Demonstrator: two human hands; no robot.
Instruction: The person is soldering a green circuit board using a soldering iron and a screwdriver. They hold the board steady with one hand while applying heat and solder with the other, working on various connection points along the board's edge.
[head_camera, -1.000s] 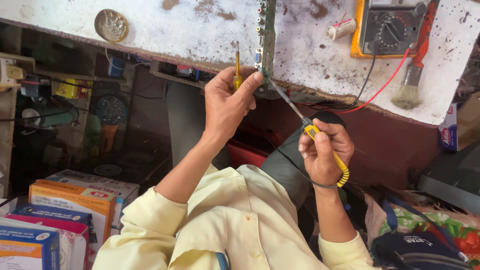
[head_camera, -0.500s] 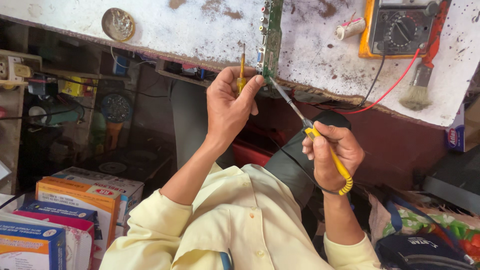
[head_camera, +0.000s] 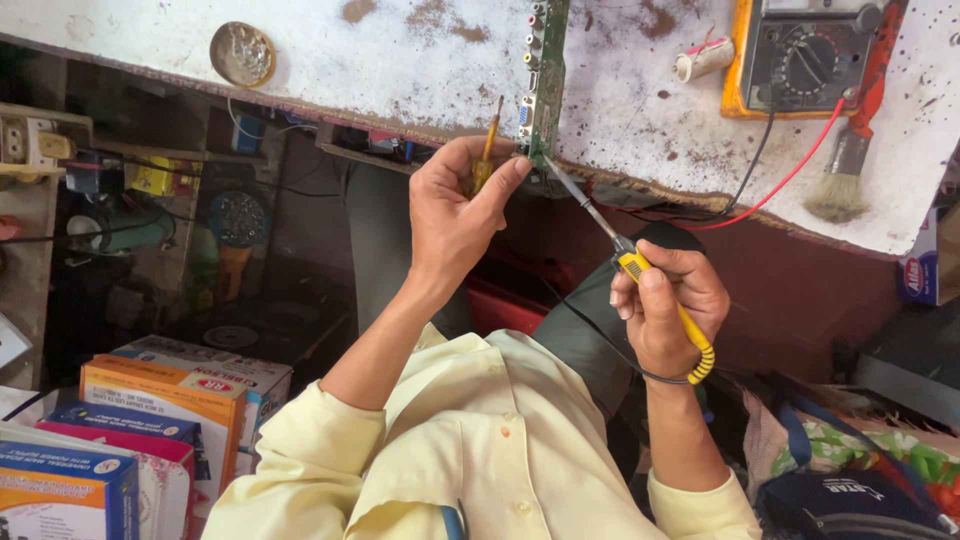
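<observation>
1. Nearest to where I stand are the pale yellow shirt sleeves (head_camera: 480, 440) and, low at the left, a stack of coloured cardboard boxes (head_camera: 150, 420).
2. The right hand (head_camera: 665, 310) sits closest to the body, forearm raised, wrist bent back a little. Its fingers are curled tight round the yellow handle of a soldering iron (head_camera: 640, 275), with a dark cord looping down from the handle's end.
3. The iron's long axis runs up and to the left from that hand, slanting toward the bench edge. Its metal tip lands at the bottom end of the green circuit board (head_camera: 545, 80), touching it or very nearly; I cannot tell which.
4. The left hand (head_camera: 455, 215) reaches farther out, arm stretched straight from the elbow. It is the nearer hand to the board: thumb and fingertips are pinched closed on a thin amber stick (head_camera: 488, 140) that stands nearly upright, just beside the board's lower left edge.
5. The board itself lies on the stained white workbench (head_camera: 400, 50), its long axis running away from the person, its near end at the bench edge, between the two hands.
6. Farther along the bench to the right sit a yellow-cased multimeter (head_camera: 800, 60) with a red lead, and a paintbrush (head_camera: 850, 150); a round metal lid (head_camera: 242, 54) lies well apart at the left.
</observation>
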